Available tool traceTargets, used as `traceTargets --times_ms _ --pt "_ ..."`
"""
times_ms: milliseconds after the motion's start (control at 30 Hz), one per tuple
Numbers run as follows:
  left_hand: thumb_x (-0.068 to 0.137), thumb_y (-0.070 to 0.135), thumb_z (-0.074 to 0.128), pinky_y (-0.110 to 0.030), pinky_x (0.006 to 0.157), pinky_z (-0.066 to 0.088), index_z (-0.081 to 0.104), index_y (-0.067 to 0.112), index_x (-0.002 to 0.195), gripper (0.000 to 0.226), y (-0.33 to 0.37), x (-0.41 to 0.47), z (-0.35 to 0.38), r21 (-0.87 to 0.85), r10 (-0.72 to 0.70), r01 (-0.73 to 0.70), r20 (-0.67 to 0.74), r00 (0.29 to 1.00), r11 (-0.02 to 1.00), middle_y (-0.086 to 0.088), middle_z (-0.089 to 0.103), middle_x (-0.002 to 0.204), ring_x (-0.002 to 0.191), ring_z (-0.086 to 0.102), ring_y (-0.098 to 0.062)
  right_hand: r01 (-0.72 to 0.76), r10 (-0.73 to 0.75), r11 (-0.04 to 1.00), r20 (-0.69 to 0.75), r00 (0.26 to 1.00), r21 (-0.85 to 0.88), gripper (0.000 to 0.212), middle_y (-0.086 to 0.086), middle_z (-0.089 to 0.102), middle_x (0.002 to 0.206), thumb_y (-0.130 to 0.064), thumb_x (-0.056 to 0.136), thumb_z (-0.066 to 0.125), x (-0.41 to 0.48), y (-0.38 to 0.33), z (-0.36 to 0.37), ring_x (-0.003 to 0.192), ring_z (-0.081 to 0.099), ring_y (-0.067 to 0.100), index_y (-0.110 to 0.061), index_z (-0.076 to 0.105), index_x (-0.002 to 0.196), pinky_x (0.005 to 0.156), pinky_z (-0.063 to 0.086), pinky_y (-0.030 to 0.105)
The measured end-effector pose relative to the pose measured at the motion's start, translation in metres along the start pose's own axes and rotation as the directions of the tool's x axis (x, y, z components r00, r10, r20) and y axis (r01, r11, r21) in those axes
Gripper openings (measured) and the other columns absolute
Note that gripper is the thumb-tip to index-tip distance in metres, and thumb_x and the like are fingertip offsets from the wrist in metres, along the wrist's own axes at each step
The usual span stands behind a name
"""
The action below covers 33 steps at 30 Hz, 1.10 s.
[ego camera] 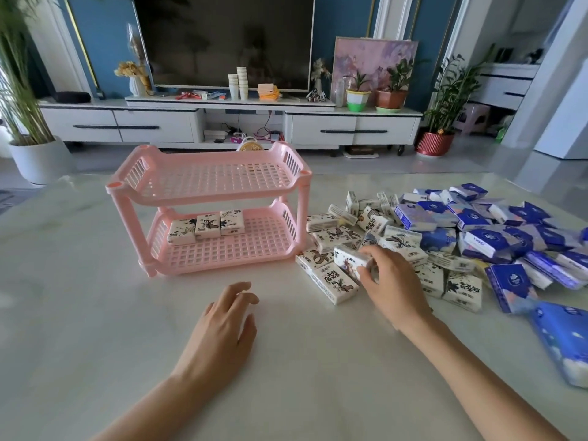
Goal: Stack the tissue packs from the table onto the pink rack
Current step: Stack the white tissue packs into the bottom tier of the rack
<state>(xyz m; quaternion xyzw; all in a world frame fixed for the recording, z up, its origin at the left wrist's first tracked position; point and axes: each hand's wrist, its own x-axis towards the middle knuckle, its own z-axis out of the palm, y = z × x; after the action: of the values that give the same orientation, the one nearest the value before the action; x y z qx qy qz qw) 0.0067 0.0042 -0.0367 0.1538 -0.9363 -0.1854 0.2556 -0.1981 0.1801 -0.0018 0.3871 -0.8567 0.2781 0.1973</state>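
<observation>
A pink two-tier rack (pixel 206 198) stands on the marble table (pixel 95 297). Its top shelf is bare; three white tissue packs (pixel 206 226) sit in a row at the back of the bottom shelf. To the right of the rack lies a heap of white tissue packs (pixel 397 243), and further right a heap of blue packs (pixel 496 240). My right hand (pixel 386 281) grips one white pack (pixel 350 261) at the near left edge of the heap. With relaxed fingers and holding nothing, my left hand (pixel 224 326) hovers over the table in front of the rack.
One large blue pack (pixel 566 338) lies at the table's right edge. Beyond the table stand a white TV cabinet (pixel 152 125) with a television, cups and potted plants, and a large plant in a white pot (pixel 38 157) at the left.
</observation>
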Motion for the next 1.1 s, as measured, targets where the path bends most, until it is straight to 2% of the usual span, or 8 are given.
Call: traceTargets --times_ms 167,267,400,600,767,900,1033,1100 --pt "0.081 0.027 0.036 -0.027 0.08 0.04 0.061 0.016 0.095 0.03 -0.005 0.0 -0.002 -0.032 -0.029 0.03 0.019 0.999 0.999 -0.003 0.058 0.115 0.093 0.062 -0.022 -0.108 0.106 0.938 0.024 0.994 0.33 0.021 0.002 0.061 0.079 -0.005 0.085 0.061 -0.002 -0.025 -0.021 0.063 0.059 0.013 -0.014 0.059 0.104 0.059 0.05 0.025" --pt "0.081 0.022 0.04 -0.025 0.087 0.037 0.063 0.014 0.099 0.03 -0.009 0.008 -0.007 -0.063 -0.094 0.096 0.035 0.995 0.993 0.001 0.057 0.118 0.105 0.054 -0.015 -0.361 0.191 0.694 0.323 0.927 0.623 0.021 0.003 0.061 0.074 -0.003 0.087 0.058 -0.001 -0.066 -0.019 0.053 0.059 0.009 -0.022 0.054 0.097 0.052 0.052 0.025" --pt "0.079 0.029 0.039 -0.026 0.092 0.036 0.067 0.019 0.095 0.033 -0.039 0.01 -0.026 0.199 -0.041 0.025 0.078 0.996 0.98 0.001 0.068 0.108 0.103 0.06 -0.016 -0.555 0.23 0.519 0.52 0.823 0.65 0.017 0.011 0.06 0.078 0.001 0.089 0.051 0.027 -0.118 0.021 0.046 0.057 0.012 -0.012 0.049 0.1 0.044 0.05 0.02" --pt "0.083 0.038 0.038 -0.043 0.102 0.022 0.061 0.018 0.116 0.045 -0.05 0.013 -0.025 0.371 -0.051 0.0 0.126 0.991 0.929 -0.005 0.058 0.129 0.121 0.053 -0.024 -0.681 0.408 0.197 0.573 0.711 0.705 0.016 0.014 0.06 0.072 0.006 0.088 0.045 0.099 -0.153 0.098 0.033 0.053 0.01 -0.009 0.05 0.093 0.038 0.047 0.019" --pt "0.086 0.04 0.035 -0.047 0.101 0.024 0.059 0.015 0.123 0.051 -0.06 0.026 -0.024 0.437 0.033 -0.097 0.151 0.988 0.894 -0.008 0.055 0.133 0.126 0.048 -0.026 -0.683 0.586 0.293 0.439 0.682 0.669 0.034 0.019 0.061 0.091 0.004 0.088 0.035 0.134 -0.15 0.134 0.023 0.043 0.005 -0.007 0.047 0.118 0.029 0.029 0.01" --pt "0.086 0.041 0.033 -0.056 0.104 0.031 0.055 0.015 0.127 0.053 -0.065 0.033 -0.016 0.399 -0.046 -0.018 0.152 0.987 0.917 -0.007 0.055 0.133 0.126 0.048 -0.026 -0.683 0.642 0.401 0.346 0.685 0.61 0.041 0.013 0.06 0.074 0.005 0.086 0.028 0.138 -0.142 0.152 0.03 0.046 0.01 -0.008 0.05 0.117 0.028 0.024 0.01" --pt "0.083 0.048 0.008 -0.049 0.109 -0.012 0.024 0.019 0.146 0.071 -0.063 0.035 -0.013 0.306 -0.04 -0.011 0.16 0.986 0.952 -0.003 0.019 0.155 0.144 0.012 -0.022 -0.69 0.648 0.435 0.331 0.686 0.579 0.033 0.014 0.067 0.079 -0.003 0.092 0.038 0.14 -0.132 0.168 0.045 0.055 0.015 -0.007 0.049 0.122 0.029 0.029 0.012" --pt "0.078 0.05 -0.002 -0.045 0.107 -0.02 0.013 0.021 0.148 0.077 -0.063 0.034 -0.015 0.303 -0.037 -0.01 0.149 0.988 0.953 0.0 0.006 0.157 0.145 0.0 -0.018 -0.708 0.651 0.464 0.337 0.68 0.532 0.035 0.017 0.069 0.09 -0.011 0.093 0.041 0.141 -0.127 0.179 0.057 0.062 0.02 -0.003 0.044 0.127 0.031 0.032 0.014"
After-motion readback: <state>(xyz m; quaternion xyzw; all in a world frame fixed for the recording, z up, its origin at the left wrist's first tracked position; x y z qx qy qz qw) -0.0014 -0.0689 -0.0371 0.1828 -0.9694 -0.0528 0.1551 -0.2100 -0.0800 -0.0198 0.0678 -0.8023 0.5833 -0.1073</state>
